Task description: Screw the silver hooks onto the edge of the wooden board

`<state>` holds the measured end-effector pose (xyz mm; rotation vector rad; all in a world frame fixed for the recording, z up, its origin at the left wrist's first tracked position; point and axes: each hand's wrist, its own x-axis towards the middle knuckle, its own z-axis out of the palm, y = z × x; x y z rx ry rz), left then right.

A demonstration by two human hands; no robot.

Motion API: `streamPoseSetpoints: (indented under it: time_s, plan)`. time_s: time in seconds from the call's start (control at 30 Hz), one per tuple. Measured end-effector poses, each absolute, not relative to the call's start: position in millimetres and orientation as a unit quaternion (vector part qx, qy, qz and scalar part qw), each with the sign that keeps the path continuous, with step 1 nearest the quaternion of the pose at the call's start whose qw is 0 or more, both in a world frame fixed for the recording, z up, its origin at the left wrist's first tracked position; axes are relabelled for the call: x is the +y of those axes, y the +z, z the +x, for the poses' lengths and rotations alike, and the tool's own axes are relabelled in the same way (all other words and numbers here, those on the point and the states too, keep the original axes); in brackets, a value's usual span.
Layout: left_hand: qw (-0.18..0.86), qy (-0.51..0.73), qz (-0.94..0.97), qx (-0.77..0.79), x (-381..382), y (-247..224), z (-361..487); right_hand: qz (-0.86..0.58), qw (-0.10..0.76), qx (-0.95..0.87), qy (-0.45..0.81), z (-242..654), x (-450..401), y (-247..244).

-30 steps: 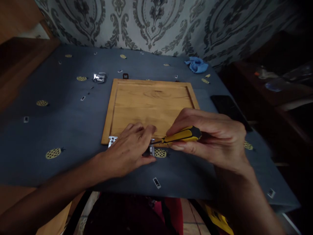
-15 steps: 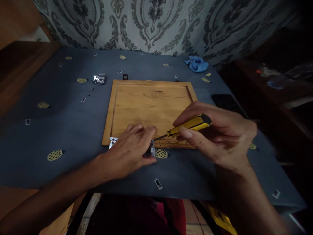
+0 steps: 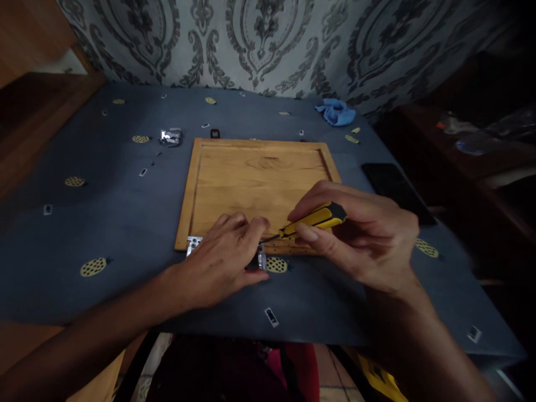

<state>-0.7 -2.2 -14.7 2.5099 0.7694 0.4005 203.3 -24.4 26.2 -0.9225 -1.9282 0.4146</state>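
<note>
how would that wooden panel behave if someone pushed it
The wooden panel would likely stay stiff, given its solid-looking framed border. Lying flat on the table, it should slide rather than roll or tip. The left hand over its near edge would probably resist a push.

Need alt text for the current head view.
Right hand holds a yellow-and-black screwdriver, angled toward a metal fitting at the near edge of a wooden panel, with the left hand over that edge. The panel lies on a blue-grey tabletop, a blue cloth beyond its far right corner.
</note>
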Motion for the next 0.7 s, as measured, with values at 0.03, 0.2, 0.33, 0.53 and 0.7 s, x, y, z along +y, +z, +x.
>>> streamPoseSetpoints:
  time_s: [0.03,0.2,0.33,0.53,0.7]
  plan:
    - [0.24,0.144,0.918,0.282,-2.3,-14.3,-0.7,-0.375,0.463,-0.785,0.169,203.2,-24.0,25.9]
    - [0.24,0.132,0.919,0.284,-3.2,-13.7,-1.7,-0.364,0.454,-0.797,0.163,203.8,-22.6,23.6]
    - [0.24,0.124,0.918,0.291,-3.4,-13.6,-2.0,-0.358,0.452,-0.803,0.15,205.0,-23.0,21.9]
    - [0.242,0.139,0.916,0.289,-2.9,-15.7,-1.4,-0.367,0.453,-0.802,0.131,203.4,-26.3,19.3]
    - [0.238,0.143,0.919,0.28,-3.1,-15.8,-2.4,-0.349,0.483,-0.793,0.122,201.5,-25.7,18.4]
